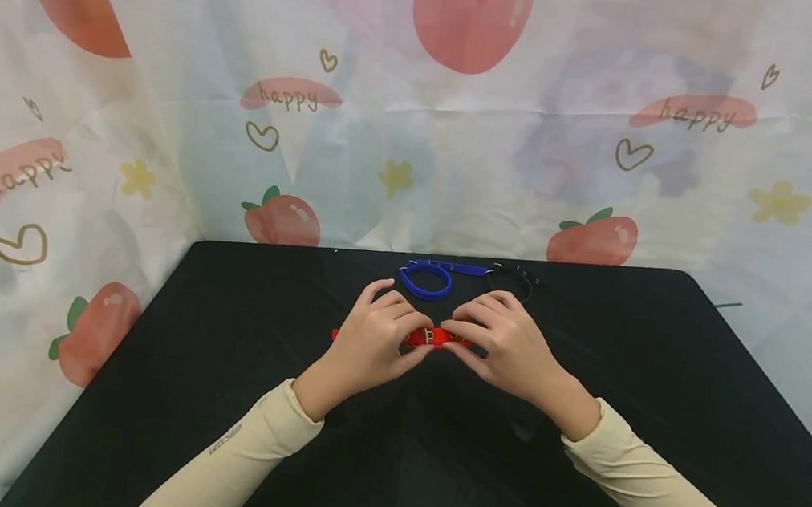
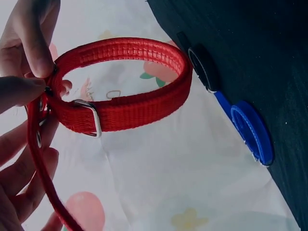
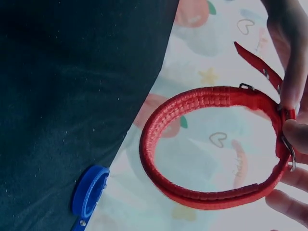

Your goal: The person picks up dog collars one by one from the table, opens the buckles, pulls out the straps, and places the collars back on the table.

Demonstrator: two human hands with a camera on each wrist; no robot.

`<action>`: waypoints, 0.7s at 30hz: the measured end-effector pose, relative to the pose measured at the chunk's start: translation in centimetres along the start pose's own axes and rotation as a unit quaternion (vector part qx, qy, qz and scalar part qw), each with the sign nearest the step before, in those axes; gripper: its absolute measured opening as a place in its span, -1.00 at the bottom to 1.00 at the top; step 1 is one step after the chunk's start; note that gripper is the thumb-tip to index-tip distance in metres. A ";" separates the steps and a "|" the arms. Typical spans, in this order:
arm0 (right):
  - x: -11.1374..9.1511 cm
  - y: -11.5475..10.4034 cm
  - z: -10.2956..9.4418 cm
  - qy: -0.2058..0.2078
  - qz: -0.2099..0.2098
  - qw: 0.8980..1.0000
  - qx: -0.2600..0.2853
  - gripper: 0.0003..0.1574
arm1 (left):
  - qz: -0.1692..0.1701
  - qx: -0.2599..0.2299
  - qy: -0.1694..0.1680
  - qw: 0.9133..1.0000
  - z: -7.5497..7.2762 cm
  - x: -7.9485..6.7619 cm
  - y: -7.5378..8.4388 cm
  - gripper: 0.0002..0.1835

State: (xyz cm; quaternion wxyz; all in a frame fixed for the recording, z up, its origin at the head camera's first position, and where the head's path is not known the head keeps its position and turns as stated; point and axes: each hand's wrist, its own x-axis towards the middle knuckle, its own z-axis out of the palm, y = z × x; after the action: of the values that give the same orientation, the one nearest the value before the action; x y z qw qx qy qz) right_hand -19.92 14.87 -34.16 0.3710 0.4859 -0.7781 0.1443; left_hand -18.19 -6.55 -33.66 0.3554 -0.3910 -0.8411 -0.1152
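A red collar point(image 1: 438, 337) is held up above the table between both hands, near the middle of the head view. My left hand point(image 1: 374, 338) pinches it from the left, and my right hand point(image 1: 514, 345) pinches it from the right, close to the buckle. The wrist views show the collar point(image 2: 144, 111) closed into a padded loop, with a metal D-ring point(image 2: 96, 119) on its band. Its loose strap end point(image 3: 257, 62), with metal eyelets, sticks out past the fingers. Fingers partly hide the buckle.
Behind the hands, a blue collar point(image 1: 426, 294) and a black collar point(image 1: 528, 284) lie at the far edge of the black-covered table point(image 1: 226, 326). A printed curtain point(image 1: 473, 155) hangs behind and along the sides.
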 end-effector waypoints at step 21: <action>0.3 -0.3 0.2 0.034 -0.024 0.999 -0.020 -0.61 | 0.012 0.019 -0.010 1.000 -0.1 0.2 0.0 -0.75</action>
State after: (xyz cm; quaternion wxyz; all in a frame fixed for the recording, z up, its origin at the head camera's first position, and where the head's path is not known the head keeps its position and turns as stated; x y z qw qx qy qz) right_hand -19.81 14.42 -34.10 0.4105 0.4918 -0.7556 0.1365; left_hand -18.26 -6.48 -33.45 0.3556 -0.3955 -0.8420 -0.0907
